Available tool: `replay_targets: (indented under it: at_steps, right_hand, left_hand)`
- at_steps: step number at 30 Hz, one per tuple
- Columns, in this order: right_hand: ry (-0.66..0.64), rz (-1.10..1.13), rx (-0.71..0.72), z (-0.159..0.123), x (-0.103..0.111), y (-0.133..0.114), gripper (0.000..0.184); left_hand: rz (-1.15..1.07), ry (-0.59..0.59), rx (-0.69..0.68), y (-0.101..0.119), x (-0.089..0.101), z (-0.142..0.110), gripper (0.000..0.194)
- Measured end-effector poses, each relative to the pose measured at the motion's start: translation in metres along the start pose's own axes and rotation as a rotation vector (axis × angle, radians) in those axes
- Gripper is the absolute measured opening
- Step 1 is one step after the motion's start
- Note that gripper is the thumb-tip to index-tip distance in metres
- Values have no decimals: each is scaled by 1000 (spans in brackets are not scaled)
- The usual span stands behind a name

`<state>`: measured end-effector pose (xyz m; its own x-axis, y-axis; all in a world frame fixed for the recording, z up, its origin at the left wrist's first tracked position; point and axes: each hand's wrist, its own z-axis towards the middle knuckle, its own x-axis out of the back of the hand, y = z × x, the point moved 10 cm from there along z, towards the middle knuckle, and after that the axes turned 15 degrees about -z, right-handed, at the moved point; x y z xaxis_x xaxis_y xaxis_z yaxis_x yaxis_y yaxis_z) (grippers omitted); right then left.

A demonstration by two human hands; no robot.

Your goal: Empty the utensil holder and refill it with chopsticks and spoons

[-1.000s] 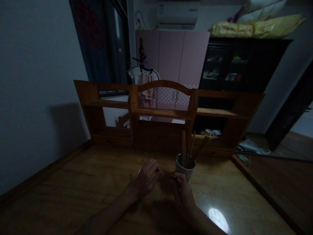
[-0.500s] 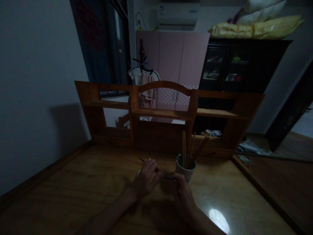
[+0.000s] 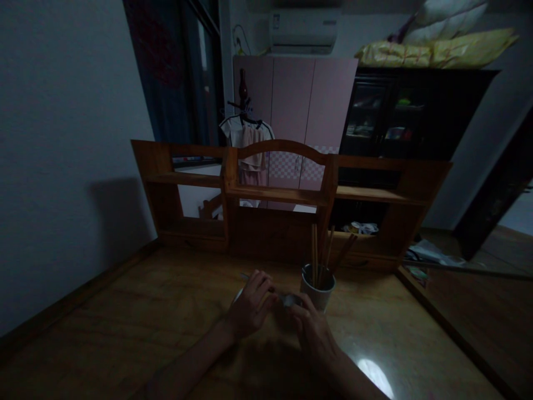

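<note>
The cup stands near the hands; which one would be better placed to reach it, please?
Probably the right hand: it is just in front of the cup, while the left hand is farther left. Both hands seem to hold a utensil, though.

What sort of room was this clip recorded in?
Most likely a room in a home, perhaps a bedroom: behind the wooden desk are a pink wardrobe, hanging clothes and an air conditioner.

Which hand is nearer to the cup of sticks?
Right. The right hand is just in front of the cup; the left hand is farther, off to its left.
</note>
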<state>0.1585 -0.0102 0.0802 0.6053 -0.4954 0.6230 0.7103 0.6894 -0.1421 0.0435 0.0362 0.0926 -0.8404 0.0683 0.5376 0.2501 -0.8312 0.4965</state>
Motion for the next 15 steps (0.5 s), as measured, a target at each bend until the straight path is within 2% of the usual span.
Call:
replay_targets:
  at_steps: [3,6,10,15]
  right_hand:
    - [4,-17,48,0,2,-2,30]
    - [19,20,36,2,6,-4,33]
    - [31,96,6,6,12,-8,39]
    - [-6,195,-40,5,7,-2,24]
  left_hand:
    - [19,10,-25,0,1,-3,12]
    - [69,34,-66,0,2,-6,9]
    - [89,-7,-63,-1,-2,-6,5]
    - [103,-55,-43,-1,-5,-2,8]
